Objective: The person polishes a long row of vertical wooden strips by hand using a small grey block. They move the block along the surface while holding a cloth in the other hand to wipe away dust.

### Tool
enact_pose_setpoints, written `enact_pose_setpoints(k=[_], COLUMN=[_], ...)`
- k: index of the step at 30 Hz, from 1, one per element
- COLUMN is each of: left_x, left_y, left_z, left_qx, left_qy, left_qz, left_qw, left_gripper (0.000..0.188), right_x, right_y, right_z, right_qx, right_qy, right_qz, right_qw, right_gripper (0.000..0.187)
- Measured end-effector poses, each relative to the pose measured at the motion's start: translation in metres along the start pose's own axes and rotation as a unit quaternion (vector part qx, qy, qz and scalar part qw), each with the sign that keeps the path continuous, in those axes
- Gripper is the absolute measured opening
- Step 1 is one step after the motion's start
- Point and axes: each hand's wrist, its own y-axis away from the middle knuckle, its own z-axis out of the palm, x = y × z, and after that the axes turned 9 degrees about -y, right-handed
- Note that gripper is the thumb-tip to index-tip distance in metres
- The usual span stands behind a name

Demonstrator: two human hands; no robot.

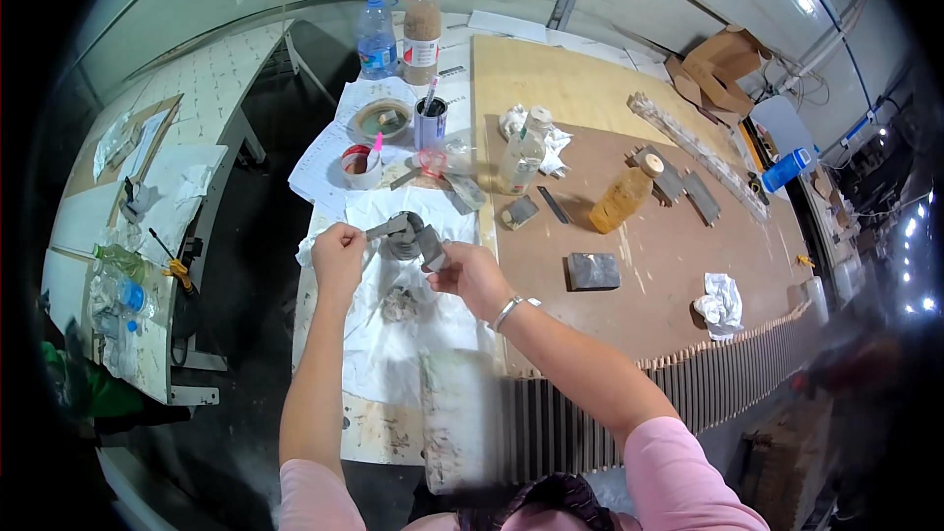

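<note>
My left hand (337, 254) pinches a thin grey metal strip (386, 228) that points right, over a white paper sheet (393, 334) on the bench. My right hand (472, 275) grips a small grey rectangular block (431, 248) with its fingertips, a bracelet at the wrist. Between the two hands sits a grey crumpled cloth or pad (401, 241), touching both pieces. A smaller grey smudged wad (400, 305) lies on the paper just below the hands.
Behind the hands stand a small cup with a pink stick (361, 165), a tin with a brush (430, 122), a bowl (383, 119) and two bottles (376, 36). On the brown board lie a grey block (593, 271), an amber bottle (621, 195), a clear bottle (522, 151) and crumpled tissue (721, 303). A slatted strip (728, 374) lines the board's near edge.
</note>
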Motion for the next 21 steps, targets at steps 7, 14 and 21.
enact_pose_setpoints(k=[7,14,21], left_x=[-0.002,0.003,-0.001], left_y=[0.031,0.048,0.044], left_z=[-0.006,0.006,0.022], left_qx=[-0.08,-0.119,-0.148], left_qy=[0.366,0.352,0.315], left_qz=[-0.16,-0.16,-0.128], left_qw=[0.913,0.914,0.929], left_gripper=[0.006,0.006,0.013], right_x=[0.003,0.006,0.006], right_y=[-0.017,-0.018,-0.017], right_z=[0.01,0.011,0.015], right_qx=[0.043,0.027,0.028], right_qy=[-0.055,-0.067,-0.063], right_qz=[-0.008,-0.004,-0.014], right_qw=[0.998,0.997,0.997], right_gripper=[0.022,0.022,0.02])
